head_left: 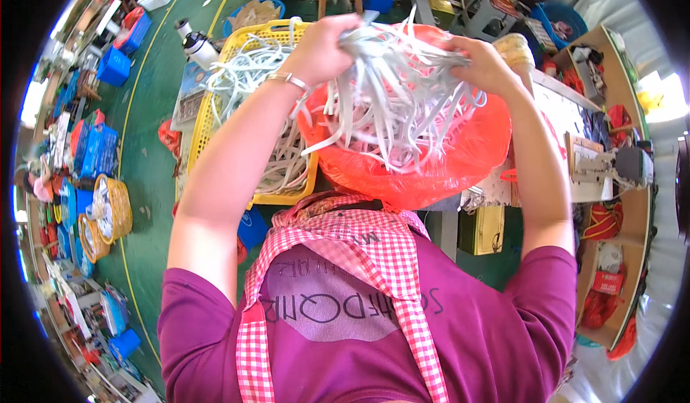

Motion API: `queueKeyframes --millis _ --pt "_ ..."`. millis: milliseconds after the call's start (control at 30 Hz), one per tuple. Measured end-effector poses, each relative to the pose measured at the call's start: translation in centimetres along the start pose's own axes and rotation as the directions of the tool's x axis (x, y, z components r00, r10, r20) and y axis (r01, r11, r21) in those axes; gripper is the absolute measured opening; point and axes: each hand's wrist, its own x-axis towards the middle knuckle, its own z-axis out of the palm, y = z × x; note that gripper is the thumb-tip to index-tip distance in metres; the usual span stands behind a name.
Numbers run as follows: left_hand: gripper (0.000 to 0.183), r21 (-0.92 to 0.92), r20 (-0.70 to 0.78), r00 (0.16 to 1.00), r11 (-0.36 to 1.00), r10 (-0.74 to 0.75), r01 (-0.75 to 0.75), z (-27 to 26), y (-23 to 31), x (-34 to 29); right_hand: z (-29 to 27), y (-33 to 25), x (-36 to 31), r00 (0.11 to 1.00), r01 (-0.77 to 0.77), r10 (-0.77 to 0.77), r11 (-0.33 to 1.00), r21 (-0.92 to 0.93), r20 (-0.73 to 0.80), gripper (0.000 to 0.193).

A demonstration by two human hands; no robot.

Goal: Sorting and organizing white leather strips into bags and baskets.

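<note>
A bundle of pale straps (384, 61) is stretched between my two hands, its loose ends hanging down. My left hand (327, 49) is closed around one end of it. At the other end, my right hand (483, 63) grips the straps with its fingers curled. Below the bundle lies a red plastic bag (424, 187), open at the top and filled with more of the same narrow strips. To its left stands a yellow plastic basket (205, 126), also heaped with pale strips (251, 61). My left forearm crosses over part of this basket.
A white and black bottle (195, 47) stands beyond the yellow basket. At the right are a machine (604, 166) on a worktable and wooden shelving (625, 259). Wicker baskets (115, 205) and blue crates (99, 151) line the left side of the green floor (147, 259).
</note>
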Motion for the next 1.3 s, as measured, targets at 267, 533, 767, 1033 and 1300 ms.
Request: queueKeyframes --millis 267,533,767,1033,1300 --pt "0.067 0.280 0.797 0.501 0.942 -0.336 0.186 6.8 -4.0 -4.1 8.9 2.5 -1.1 0.805 -0.344 0.082 0.871 0.350 0.588 0.061" --pt "0.058 -0.053 0.638 0.356 0.423 -0.682 0.905 5.3 -6.5 -2.5 7.6 17.1 4.9 0.933 -0.348 0.355 0.931 -0.106 0.052 0.068" --pt "0.072 0.231 0.092 0.830 0.822 -0.550 0.520 5.3 -9.2 -1.1 -0.6 12.6 7.5 0.739 0.348 0.001 0.856 0.383 -0.674 0.072" --pt "0.063 0.431 0.315 0.949 0.891 -0.003 -0.140 9.0 -6.1 -1.6 -6.1 0.2 3.0 0.958 0.283 0.045 -0.026 0.959 -0.282 0.081" --pt "0.029 0.063 0.093 0.986 0.987 0.140 -0.146 12.5 3.1 0.0 -6.6 0.3 5.0 0.865 0.484 -0.066 0.371 0.793 -0.497 0.079"
